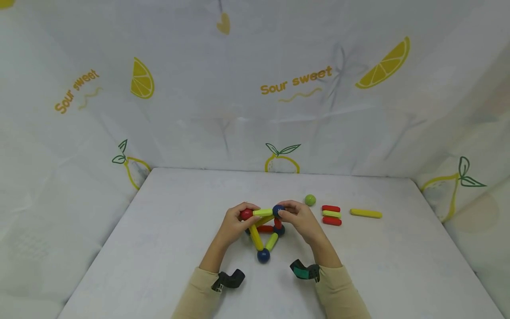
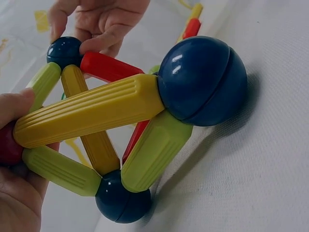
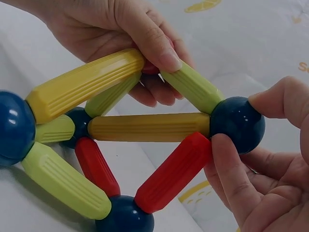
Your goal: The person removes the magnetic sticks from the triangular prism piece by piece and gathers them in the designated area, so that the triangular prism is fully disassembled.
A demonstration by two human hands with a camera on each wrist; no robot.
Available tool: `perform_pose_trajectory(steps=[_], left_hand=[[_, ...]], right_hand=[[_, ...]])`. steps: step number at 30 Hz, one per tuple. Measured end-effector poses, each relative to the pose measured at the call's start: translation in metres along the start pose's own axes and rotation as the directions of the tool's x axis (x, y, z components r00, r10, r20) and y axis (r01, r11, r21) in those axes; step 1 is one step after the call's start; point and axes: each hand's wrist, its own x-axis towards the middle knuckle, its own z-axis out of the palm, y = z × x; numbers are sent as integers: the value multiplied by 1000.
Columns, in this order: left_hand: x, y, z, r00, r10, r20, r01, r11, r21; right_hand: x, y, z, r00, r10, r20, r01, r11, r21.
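Observation:
A frame of ridged rods and balls, like a magnetic stick-and-ball set, stands on the table between both hands. My left hand (image 1: 232, 223) grips its raised red ball (image 1: 246, 214). Thumb and fingers of my right hand (image 1: 301, 219) pinch an upper blue ball (image 3: 239, 124). Joining these two balls is a light green rod (image 3: 193, 87). A yellow rod (image 2: 91, 110) slopes from the red ball to a blue ball (image 2: 203, 79) nearest me on the table. Another yellow rod (image 3: 149, 127) and a red rod (image 3: 172, 172) also meet the pinched ball.
Right of the frame lie a green ball (image 1: 310, 200) and a short light green rod (image 1: 331, 214) between two red rods (image 1: 331, 208). Farther right is a loose yellow rod (image 1: 365, 213). A lemon-printed white curtain (image 1: 239, 141) hangs behind the white table (image 1: 159, 248).

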Motion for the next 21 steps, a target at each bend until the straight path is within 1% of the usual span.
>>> perform_pose_trajectory(steps=[7,15,16,18,21], left_hand=[[0,2,0,1000,-6,11,6,1000,-7],[0,4,1,1000,9,4,-9,1000,-5],[0,3,2,1000,8,-1,-8,1000,-3],[0,3,1,1000,5,-13,-5,1000,1],[-1,2,0,1000,-4,-27,4,1000,3]], right_hand=[[1,2,-3,999,-16,36,15,999,29],[4,7,-6,997,-19,71,10,992,129],[4,8,-8,998,-15,64,5,989,148],[4,8,-13,1000,11,13,-13,983,183],[2,9,-23,994,28,-107,-7,982,190]])
